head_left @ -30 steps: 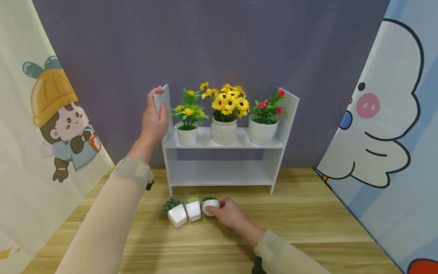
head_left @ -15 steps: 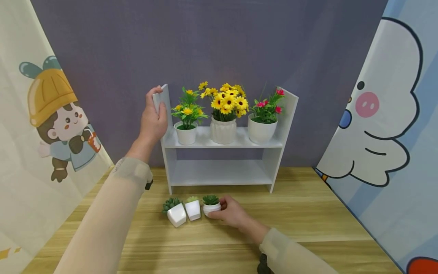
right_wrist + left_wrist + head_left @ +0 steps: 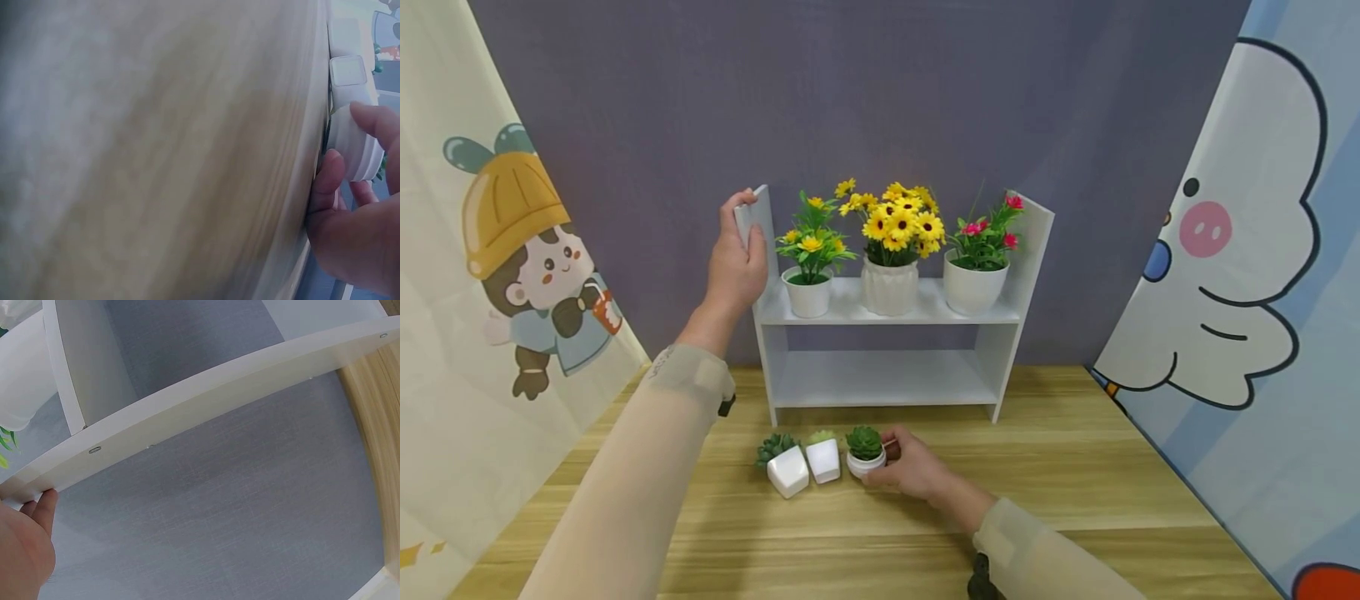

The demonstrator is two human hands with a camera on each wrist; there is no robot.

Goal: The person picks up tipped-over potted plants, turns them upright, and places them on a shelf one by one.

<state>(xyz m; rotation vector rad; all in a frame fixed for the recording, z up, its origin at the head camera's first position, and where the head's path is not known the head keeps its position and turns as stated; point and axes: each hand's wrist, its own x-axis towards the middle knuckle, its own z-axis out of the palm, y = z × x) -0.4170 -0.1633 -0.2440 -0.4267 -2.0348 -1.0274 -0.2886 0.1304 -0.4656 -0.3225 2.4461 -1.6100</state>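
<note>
My left hand grips the upper edge of the left side panel of a white two-tier shelf. In the left wrist view, fingertips lie against that side panel. On the table before the shelf, my right hand holds a small potted succulent, thumb and fingers around its round white pot. This plant is upright, green leaves on top. Just left of it lie two more succulents in angular white pots: a pale green one and a dark green one, both tipped over.
Three potted flowers stand on the upper tier: a small yellow one, yellow daisies in a ribbed pot, and a red one. A wooden table carries everything. Dark cloth hangs behind, with cartoon-printed sheets at both sides.
My right hand has turned the round-potted succulent from lying tipped to upright, shifting it slightly right. The left hand stays on the side panel.
</note>
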